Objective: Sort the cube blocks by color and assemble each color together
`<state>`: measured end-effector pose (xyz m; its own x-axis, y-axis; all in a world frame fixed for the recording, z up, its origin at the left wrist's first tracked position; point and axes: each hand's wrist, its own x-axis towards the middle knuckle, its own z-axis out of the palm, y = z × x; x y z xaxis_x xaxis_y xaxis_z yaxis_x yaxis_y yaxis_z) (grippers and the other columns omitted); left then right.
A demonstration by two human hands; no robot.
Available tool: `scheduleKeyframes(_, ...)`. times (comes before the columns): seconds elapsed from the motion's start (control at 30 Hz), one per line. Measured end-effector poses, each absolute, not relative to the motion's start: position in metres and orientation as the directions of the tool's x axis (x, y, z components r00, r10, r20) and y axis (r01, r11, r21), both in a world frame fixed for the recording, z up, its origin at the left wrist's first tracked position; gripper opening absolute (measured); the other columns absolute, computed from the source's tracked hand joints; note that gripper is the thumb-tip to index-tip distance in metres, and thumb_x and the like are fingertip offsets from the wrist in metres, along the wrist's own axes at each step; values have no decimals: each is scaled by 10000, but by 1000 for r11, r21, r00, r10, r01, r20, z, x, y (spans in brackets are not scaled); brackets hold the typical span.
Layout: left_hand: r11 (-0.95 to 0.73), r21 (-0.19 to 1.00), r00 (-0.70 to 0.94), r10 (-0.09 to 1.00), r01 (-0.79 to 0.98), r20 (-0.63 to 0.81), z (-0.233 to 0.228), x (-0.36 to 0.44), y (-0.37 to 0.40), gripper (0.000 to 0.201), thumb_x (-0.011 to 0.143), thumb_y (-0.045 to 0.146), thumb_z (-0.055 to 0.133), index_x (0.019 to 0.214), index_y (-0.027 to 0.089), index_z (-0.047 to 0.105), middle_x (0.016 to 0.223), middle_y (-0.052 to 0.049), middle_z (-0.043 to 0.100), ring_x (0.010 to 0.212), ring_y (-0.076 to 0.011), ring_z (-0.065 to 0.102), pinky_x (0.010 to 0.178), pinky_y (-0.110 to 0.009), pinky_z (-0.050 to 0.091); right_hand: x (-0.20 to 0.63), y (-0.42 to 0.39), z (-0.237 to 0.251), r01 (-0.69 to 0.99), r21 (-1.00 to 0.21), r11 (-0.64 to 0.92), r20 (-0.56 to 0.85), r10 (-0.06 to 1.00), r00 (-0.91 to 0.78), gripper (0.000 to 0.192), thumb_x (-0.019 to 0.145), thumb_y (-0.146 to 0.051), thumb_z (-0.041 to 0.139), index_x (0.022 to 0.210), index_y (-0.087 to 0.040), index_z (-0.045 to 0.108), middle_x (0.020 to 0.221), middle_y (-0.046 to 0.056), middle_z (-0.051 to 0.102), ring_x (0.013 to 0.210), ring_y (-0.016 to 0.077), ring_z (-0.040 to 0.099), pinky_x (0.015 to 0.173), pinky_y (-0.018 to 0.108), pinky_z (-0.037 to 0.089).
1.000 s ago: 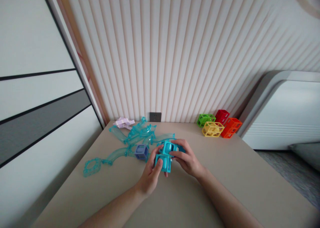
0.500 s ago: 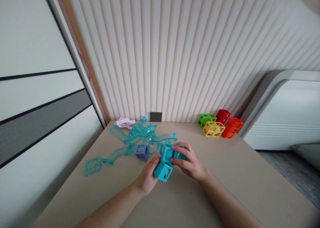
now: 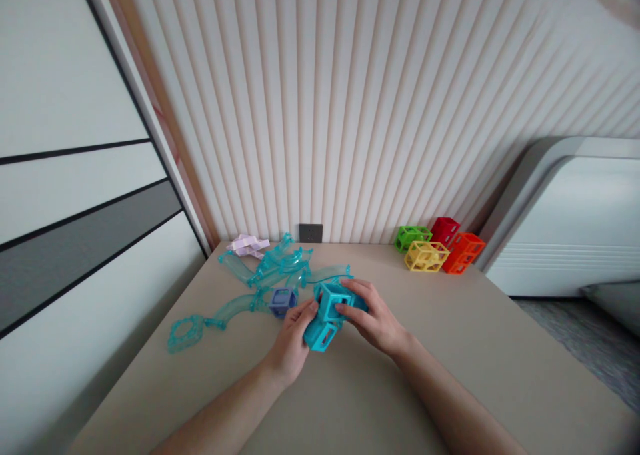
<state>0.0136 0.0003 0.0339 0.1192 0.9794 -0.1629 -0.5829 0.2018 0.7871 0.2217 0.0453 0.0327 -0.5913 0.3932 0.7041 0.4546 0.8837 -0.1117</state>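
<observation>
Between my hands is a cluster of blue hollow cube blocks (image 3: 333,302), joined or pressed together and tilted, held over the table. My left hand (image 3: 293,345) is closed on the cluster's left side, thumb on top near the lower cube. On the right side, my right hand (image 3: 377,318) grips the cluster, its fingers reaching over the upper cubes. Part of the blocks is hidden behind my right fingers. Just left of the cluster, a single purple-blue cube block (image 3: 283,302) sits on the table.
Translucent teal track pieces (image 3: 280,268) lie in a pile behind, with a ring-shaped piece (image 3: 185,334) at the left. Pale lilac pieces (image 3: 249,245) rest near the wall. Green (image 3: 413,238), yellow (image 3: 426,257), red (image 3: 444,230) and orange (image 3: 463,252) blocks stand at the table's (image 3: 480,348) back right.
The cluster has turned in my hands and moved slightly left and up. My right fingers have shifted closer over the upper cubes. Both hands keep their hold.
</observation>
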Motion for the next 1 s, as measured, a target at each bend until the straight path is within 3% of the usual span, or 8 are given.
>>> scheduleKeyframes(0.2,150,799,76,989,-582,-131,31,14,2,383,690,478,847,880,153,774,723,-14,699,639,-122,597,609,-225,470,216,50,33,424,-114,898,751,357,-555,666,975,-186,568,1547,-323,257,1425,134,546,1268,282,542,971,474,542)
scheduleKeyframes(0.3,139,798,74,990,-587,-118,30,12,2,359,708,469,838,899,171,779,719,-4,703,625,-114,597,607,-224,476,217,56,29,492,-173,853,779,425,-462,736,965,-194,589,1571,-291,184,1374,154,605,1200,285,600,917,465,570)
scheduleKeyframes(0.43,137,786,37,989,-603,-144,32,12,1,391,664,485,862,899,185,775,737,0,728,631,-114,625,622,-230,495,222,64,20,570,-337,749,798,549,-250,768,915,-301,685,1552,-285,256,1302,138,667,1156,297,643,933,478,564)
scheduleKeyframes(0.53,149,771,2,982,-619,-188,34,14,1,488,605,483,894,991,215,762,899,-21,769,770,-164,693,694,-264,531,222,64,17,540,-557,632,729,683,-46,719,913,-361,681,1527,-270,316,1336,135,646,1170,281,644,948,463,562)
scheduleKeyframes(0.67,166,772,8,979,-613,-204,35,14,-1,553,615,487,886,1081,230,735,1053,-49,769,956,-230,710,797,-309,543,216,60,19,330,-794,511,561,825,72,528,964,-401,571,1448,-235,443,1360,147,622,1037,241,692,720,338,631)
scheduleKeyframes(0.83,200,759,28,972,-619,-233,33,12,-2,534,614,507,878,1049,228,743,1060,-57,777,1001,-252,714,866,-342,534,213,59,23,215,-846,488,518,848,110,407,966,-433,552,1311,-220,586,1246,129,663,898,214,690,636,306,622)
scheduleKeyframes(1.0,204,777,51,975,-595,-217,32,13,0,514,630,523,868,1022,213,750,1008,-54,784,987,-246,718,870,-331,523,213,61,23,181,-796,577,597,798,84,403,908,-447,653,1263,-257,646,1261,111,609,1094,262,633,772,344,609)
